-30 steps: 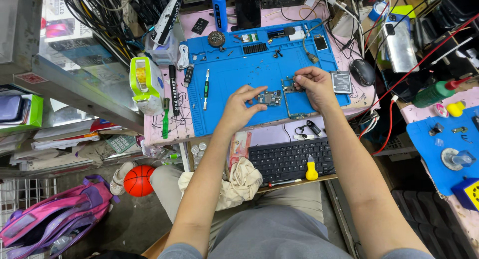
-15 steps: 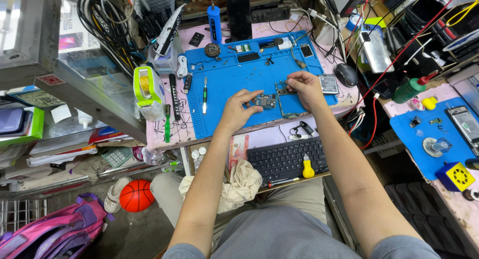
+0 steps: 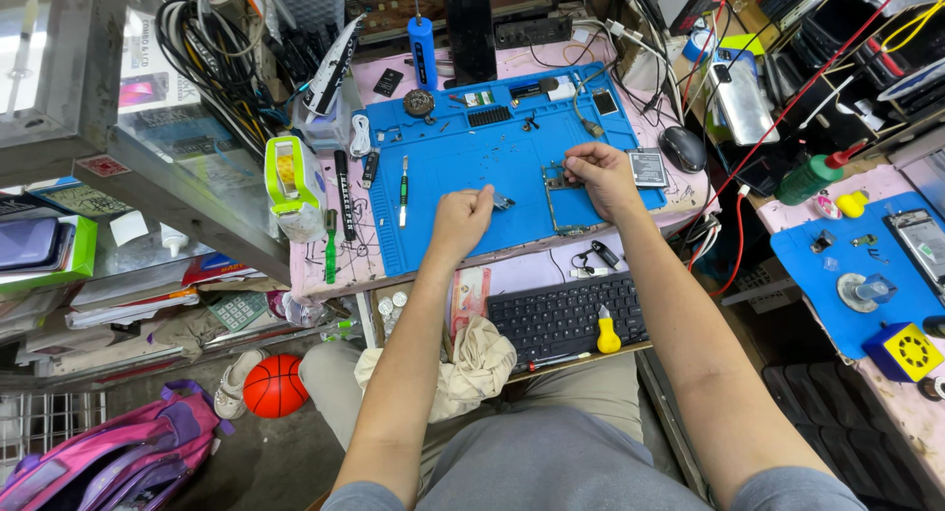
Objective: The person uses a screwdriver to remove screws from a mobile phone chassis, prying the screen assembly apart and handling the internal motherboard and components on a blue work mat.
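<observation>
Fingers of the left hand are pinching a small dark part, lifting it just left of an opened phone. Right hand is curling narrow fingers onto the phone's top edge, near the blue mat's front-right corner. Black keyboard sitting below, w/ a yellow-handled tool on it.

The blue work mat looks matt and rubbery; the black keyboard is dull plastic, the cloth soft, creased.
</observation>
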